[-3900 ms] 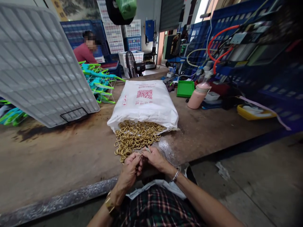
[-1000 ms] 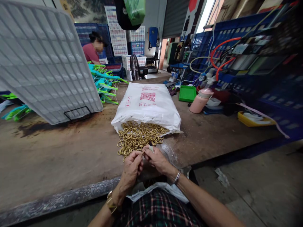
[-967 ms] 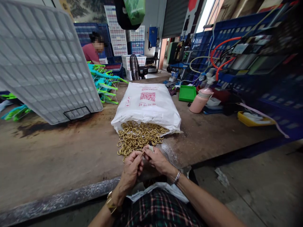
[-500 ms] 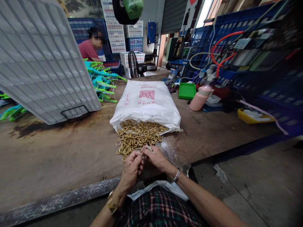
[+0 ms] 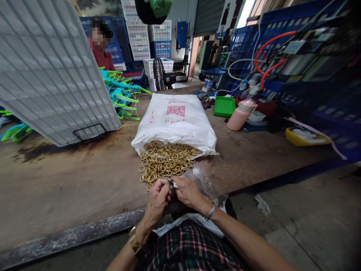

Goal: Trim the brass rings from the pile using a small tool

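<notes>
In the head view, loose brass-coloured rings (image 5: 166, 162) lie heaped at the open mouth of a white bag (image 5: 175, 122), spilling toward the near edge of the table (image 5: 84, 177), with more of them inside. The left hand (image 5: 158, 197) has thumb and fingers pinched together just in front of the heap; whatever sits between the fingertips is too small and covered to tell. The right hand (image 5: 190, 194) is closed around a small tool (image 5: 175, 185), pale with a dark end that points at the left fingertips, and the two hands meet, or nearly so, by the table's near edge. By their look the rings should be light one by one, stiff and smooth, perhaps a little slippery and apt to roll, but hard to break; a thumb-and-finger pinch on the rim looks the surest hold, best on one at the fringe of the heap, where fewer overlap than at the bag's mouth. The bag seems thin and soft but probably weighty with its load, so it would be better gripped low by both sides than by its loose front lip.
</notes>
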`<state>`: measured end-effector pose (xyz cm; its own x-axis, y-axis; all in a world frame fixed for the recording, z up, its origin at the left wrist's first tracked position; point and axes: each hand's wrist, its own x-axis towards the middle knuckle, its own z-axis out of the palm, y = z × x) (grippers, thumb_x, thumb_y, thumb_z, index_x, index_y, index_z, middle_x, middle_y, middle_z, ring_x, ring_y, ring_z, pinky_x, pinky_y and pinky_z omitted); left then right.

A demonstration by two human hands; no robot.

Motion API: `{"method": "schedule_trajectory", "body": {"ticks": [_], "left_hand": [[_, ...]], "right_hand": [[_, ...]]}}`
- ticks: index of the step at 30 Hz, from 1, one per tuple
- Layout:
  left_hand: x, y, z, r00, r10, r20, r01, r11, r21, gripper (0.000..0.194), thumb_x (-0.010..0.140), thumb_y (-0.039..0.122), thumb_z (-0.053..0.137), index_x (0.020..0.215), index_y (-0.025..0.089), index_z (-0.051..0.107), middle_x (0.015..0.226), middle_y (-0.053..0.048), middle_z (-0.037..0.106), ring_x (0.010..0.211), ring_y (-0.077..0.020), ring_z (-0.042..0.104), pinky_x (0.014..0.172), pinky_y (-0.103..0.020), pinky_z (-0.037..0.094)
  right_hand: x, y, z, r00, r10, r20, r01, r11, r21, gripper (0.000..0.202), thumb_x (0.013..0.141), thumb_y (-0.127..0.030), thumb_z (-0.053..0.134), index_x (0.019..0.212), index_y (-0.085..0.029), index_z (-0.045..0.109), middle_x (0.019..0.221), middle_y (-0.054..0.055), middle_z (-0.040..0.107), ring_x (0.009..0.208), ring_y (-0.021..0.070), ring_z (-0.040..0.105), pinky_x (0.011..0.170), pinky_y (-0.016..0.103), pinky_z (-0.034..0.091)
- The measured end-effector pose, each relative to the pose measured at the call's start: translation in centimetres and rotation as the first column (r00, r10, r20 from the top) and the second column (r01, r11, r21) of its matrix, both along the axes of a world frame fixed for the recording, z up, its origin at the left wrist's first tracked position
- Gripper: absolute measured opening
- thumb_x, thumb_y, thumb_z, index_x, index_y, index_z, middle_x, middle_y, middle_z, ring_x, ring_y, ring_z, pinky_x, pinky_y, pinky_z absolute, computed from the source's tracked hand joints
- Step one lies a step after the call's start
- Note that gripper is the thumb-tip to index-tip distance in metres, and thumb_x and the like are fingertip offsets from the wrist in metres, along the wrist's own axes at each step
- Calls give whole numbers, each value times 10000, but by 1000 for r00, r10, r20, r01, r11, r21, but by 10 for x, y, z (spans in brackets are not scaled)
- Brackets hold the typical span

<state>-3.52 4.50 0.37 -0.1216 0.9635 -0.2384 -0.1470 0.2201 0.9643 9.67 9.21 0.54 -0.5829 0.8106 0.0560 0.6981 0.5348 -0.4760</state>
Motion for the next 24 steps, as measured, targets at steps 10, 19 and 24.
{"method": "schedule_trajectory", "body": {"ticks": [10,19,24], "left_hand": [[4,-13,4,960,-71,272,77,997,-11,337,750,481,622,718,188,459,536,78,479,377,-37,373,341,-142,261],[-5,-6,7,852,64,520,-13,995,-101,343,692,420,701,736,170,469,729,4,597,458,-41,446,368,-142,283],[-12,-8,7,773,107,625,-27,990,-136,323,662,323,724,885,179,542,681,22,580,465,-54,465,380,-147,305]], "right_hand": [[5,23,-9,954,-181,238,185,983,2,222,814,-132,416,983,-158,557,830,84,683,692,166,602,576,251,294],[-28,47,6,953,-209,221,199,978,64,281,849,-169,416,1101,-154,539,913,121,688,803,205,650,665,268,403],[-42,55,4,917,-244,317,229,970,84,249,856,-138,381,1021,-130,568,827,156,694,774,247,670,627,299,433]]}}
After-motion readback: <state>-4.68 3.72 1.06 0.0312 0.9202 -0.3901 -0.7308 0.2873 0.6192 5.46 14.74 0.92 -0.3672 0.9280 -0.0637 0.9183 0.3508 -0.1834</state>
